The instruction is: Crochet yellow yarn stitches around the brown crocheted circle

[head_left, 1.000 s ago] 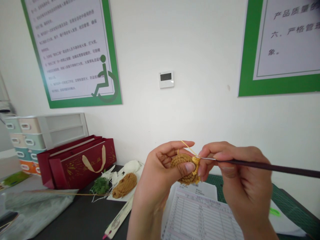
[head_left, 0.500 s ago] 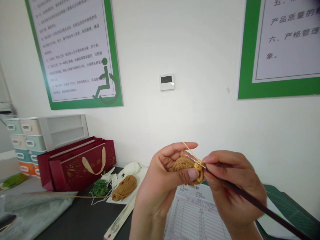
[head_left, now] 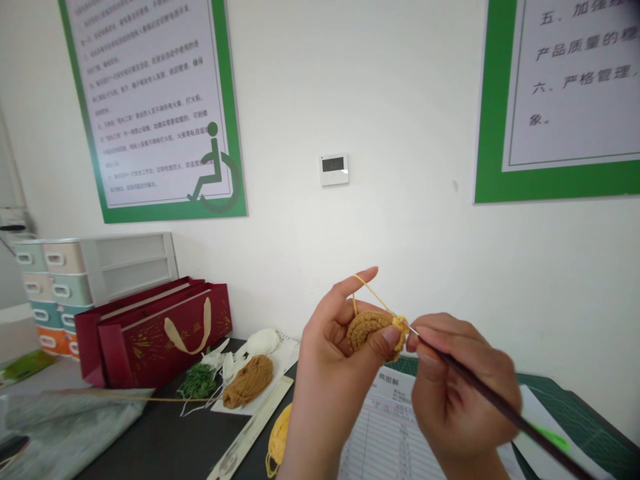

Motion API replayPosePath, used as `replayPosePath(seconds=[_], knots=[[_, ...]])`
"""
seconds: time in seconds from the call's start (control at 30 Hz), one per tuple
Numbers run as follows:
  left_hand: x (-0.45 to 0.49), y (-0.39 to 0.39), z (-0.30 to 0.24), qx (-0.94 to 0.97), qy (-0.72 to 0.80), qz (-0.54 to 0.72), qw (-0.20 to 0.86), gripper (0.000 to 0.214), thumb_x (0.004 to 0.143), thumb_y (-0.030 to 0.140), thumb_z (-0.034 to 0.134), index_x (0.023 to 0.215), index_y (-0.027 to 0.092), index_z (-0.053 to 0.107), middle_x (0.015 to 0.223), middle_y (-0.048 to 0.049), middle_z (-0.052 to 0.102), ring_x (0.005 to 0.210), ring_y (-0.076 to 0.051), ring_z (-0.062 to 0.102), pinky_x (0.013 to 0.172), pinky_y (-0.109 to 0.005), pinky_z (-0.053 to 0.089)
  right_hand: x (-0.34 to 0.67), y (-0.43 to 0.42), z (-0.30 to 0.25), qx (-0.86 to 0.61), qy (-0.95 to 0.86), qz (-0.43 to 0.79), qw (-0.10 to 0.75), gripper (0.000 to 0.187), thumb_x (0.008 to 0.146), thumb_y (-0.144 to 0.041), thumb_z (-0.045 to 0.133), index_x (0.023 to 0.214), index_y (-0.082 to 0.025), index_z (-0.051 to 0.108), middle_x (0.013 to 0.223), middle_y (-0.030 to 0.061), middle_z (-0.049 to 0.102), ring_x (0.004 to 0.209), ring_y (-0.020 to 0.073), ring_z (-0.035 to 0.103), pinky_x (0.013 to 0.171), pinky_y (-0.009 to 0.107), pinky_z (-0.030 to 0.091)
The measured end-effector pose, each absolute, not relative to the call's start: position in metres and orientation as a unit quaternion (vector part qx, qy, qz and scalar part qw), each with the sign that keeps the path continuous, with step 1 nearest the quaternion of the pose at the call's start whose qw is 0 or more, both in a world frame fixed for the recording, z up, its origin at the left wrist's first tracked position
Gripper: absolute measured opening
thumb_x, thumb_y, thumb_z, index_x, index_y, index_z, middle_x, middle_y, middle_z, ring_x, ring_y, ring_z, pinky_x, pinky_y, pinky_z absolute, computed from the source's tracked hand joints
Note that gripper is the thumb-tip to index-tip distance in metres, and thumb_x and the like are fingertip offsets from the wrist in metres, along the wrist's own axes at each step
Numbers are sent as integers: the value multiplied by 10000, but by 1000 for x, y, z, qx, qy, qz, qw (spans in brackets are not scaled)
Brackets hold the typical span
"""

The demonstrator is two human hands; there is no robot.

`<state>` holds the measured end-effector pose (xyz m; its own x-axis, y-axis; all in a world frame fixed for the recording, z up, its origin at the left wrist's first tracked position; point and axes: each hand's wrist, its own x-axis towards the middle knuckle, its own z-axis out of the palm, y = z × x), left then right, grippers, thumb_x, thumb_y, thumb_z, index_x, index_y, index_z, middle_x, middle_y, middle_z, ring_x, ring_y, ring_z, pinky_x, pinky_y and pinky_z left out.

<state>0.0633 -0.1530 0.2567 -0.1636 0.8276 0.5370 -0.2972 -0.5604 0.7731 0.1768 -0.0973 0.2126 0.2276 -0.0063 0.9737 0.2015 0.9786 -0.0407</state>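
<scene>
While the left grip (head_left: 333,380) clamps a crocheted disc (head_left: 373,331), the right grip (head_left: 463,383) pinches a dark crochet hook (head_left: 540,437).

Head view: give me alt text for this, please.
Left hand holds a round tan crochet piece; right hand holds a dark-handled hook at its edge. Yellow yarn runs from the piece to the left forefinger.
</scene>
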Motion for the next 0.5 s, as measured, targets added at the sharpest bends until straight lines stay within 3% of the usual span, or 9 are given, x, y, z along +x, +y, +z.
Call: replayPosePath(seconds=[0.13, 0.23, 0.37, 0.5], knots=[[52, -150, 256, 536, 253, 692, 412, 529, 783, 82, 832, 1271, 237, 699, 765, 14, 706, 682, -95, 609, 638, -196, 505, 181, -105, 217, -83, -586, 81, 802, 81, 974, -161, 576, 1010, -210, 630, 772, 15, 644, 611, 145, 631, 549, 292, 516], [45, -148, 257, 537, 216, 675, 459, 527, 743, 68, 863, 1231, 207, 722, 767, 1, 719, 666, -88, 611, 622, -182, 499, 181, -109, 225, -66, -546, 268, 791, 115, 1033, -244, 525, 967, -227, 616, 693, -24, 586, 532, 108, 560, 507, 253, 457], [44, -145, 255, 538, 193, 659, 488, 482, 731, 71, 872, 1183, 181, 746, 803, -28, 735, 688, -103, 639, 647, -199, 510, 175, -109, 234, -53, -481, 527, 699, 207, 987, -355, 613, 842, -207, 633, 625, -49, 500, 464, 63, 437, 449, 192, 365], [50, -143, 253, 542, 189, 665, 479, 446, 740, 105, 873, 1162, 191, 757, 860, -39, 732, 746, -134, 670, 684, -231, 530, 169, -106, 235, -72, -434, 604, 664, 277, 913, -409, 715, 775, -183, 632, 642, -50, 485, 501, 47, 365, 501, 172, 376]])
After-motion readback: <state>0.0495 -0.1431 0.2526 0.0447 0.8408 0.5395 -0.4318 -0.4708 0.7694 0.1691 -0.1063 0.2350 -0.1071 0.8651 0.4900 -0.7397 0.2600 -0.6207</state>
